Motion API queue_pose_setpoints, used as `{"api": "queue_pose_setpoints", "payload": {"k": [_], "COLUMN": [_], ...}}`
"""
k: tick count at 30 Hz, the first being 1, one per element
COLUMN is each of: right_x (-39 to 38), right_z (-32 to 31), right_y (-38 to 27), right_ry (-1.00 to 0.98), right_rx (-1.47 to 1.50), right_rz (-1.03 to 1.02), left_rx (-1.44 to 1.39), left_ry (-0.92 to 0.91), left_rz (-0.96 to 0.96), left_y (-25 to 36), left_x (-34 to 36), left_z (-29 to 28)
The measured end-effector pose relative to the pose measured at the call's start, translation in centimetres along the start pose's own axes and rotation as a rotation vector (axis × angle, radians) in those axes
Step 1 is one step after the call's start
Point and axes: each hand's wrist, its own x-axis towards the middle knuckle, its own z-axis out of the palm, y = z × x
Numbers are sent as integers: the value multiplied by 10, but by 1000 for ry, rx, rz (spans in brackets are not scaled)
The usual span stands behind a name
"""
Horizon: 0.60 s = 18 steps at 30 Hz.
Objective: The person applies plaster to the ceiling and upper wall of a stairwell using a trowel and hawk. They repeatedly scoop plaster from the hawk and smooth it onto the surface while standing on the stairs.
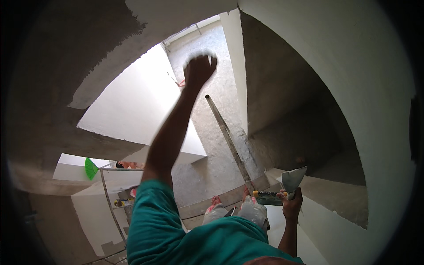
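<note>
In the right hand (293, 205), a scraper (293, 178) points forward.

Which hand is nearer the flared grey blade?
The right hand, just below the flared blade in the picture; the left hand is outstretched, far from it.

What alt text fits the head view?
The person's right hand grips a wide-bladed scraper and another flat-bladed tool; the left hand, blurred, is stretched out. A long pole extends ahead of the feet, grey floor beyond.
</note>
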Motion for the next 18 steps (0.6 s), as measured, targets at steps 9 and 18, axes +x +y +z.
{"api": "queue_pose_setpoints", "payload": {"k": [9,18], "right_x": [10,9], "right_z": [8,80], "right_y": [-16,-57], "right_ry": [-48,-429], "right_rx": [43,-62], "right_rz": [-86,-310], "left_rx": [-300,-1133], "left_ry": [-1680,-834], "left_rz": [-413,-115], "left_y": [19,57], "left_x": [-623,-394], "left_z": [4,-102]}}
